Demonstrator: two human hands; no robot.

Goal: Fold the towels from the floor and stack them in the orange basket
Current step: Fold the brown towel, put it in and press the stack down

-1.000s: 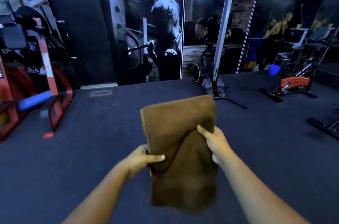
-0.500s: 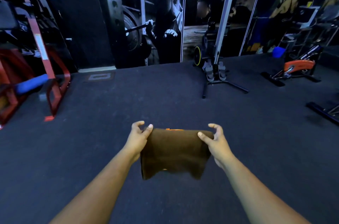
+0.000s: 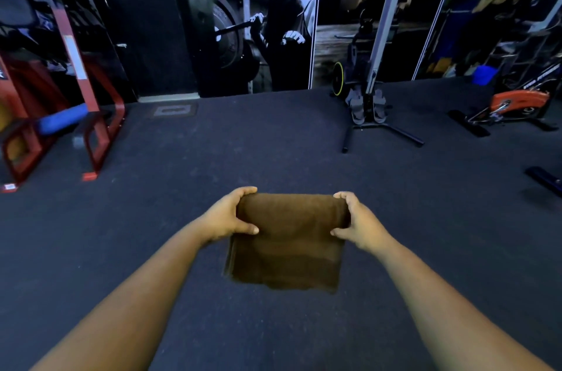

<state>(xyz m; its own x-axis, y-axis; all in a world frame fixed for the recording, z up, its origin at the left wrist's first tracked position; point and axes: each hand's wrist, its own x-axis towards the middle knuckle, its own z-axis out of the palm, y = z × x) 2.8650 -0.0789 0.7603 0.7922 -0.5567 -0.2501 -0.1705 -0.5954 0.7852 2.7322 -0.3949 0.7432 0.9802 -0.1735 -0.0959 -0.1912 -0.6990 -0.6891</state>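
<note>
We hold a folded brown towel [image 3: 289,243] above the floor [image 3: 213,164], left hand [image 3: 226,215] and right hand [image 3: 362,224] gripping its sides; next, the unseen basket

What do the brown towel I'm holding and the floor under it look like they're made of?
Brown towel: looks like soft terry cloth, matte and fuzzy; it drapes limply between the left hand and right hand, with stacked layers showing at its left edge. Floor: dark grey, matte, finely speckled, probably rubber gym matting, though low-pile carpet can't be ruled out.
</note>
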